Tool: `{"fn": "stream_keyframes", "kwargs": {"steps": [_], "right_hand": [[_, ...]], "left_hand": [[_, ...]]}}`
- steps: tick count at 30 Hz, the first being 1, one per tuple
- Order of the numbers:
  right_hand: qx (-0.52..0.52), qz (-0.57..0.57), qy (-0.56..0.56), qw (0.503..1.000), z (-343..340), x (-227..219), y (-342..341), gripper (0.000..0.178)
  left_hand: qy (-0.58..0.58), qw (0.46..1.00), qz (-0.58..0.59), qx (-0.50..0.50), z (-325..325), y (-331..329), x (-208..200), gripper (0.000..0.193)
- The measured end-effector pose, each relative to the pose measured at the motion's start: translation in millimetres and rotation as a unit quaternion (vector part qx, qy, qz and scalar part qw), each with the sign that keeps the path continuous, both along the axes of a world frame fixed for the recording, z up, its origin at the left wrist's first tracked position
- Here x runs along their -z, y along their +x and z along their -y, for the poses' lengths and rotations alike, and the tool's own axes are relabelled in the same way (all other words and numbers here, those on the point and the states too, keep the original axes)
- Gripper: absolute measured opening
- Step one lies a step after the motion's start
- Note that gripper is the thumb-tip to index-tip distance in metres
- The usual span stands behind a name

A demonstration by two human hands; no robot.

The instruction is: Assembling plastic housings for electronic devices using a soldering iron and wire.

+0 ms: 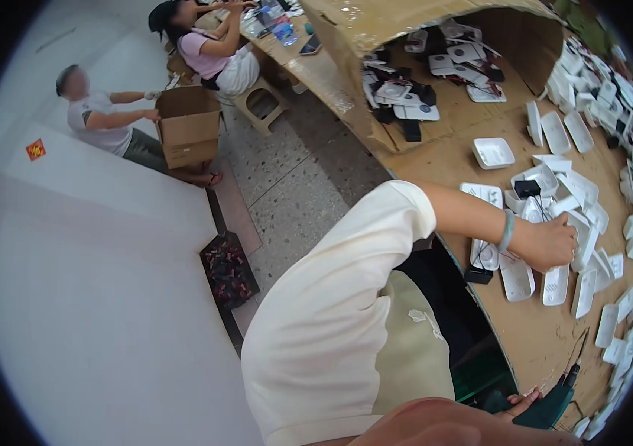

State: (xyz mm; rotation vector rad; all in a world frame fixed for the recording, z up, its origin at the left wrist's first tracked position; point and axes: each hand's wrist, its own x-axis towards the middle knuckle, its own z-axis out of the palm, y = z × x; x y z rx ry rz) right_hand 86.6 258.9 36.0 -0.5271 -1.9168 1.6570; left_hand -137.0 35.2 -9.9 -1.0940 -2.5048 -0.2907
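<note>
My left hand (545, 245), with a pale bracelet at its wrist, reaches into a heap of white plastic casings (584, 189). Its fingers are closed on the edge of a white plastic casing (582, 236). Low on the right, my right hand (523, 406) is partly cut off from view, its fingers against a green electric screwdriver (548, 409) with a black nose and a thin bit pointing away. Around my left hand lie casings with round speakers, thin wires and small black boxes (478, 276).
A big open carton (346, 44) on the cardboard-covered table (495, 327) holds assembled white and black units. Many white casings (632, 149) line the right edge. One person (209, 52) sits at the far table; another (101, 111) carries a carton (186, 126). A dark bin (229, 271) stands by the wall.
</note>
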Motion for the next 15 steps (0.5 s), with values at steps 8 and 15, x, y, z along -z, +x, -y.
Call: {"fn": "stream_keyframes", "kwargs": {"steps": [8, 15], "right_hand": [[0.055, 0.042, 0.033, 0.997, -16, 5, 19, 0.020], [0.029, -0.031, -0.021, 0.999, 25, -26, 22, 0.017]], "left_hand": [[0.033, 0.997, 0.057, 0.038, -2, -15, -7, 0.020], [0.017, 0.998, 0.058, 0.001, 26, 5, -39, 0.017]]}}
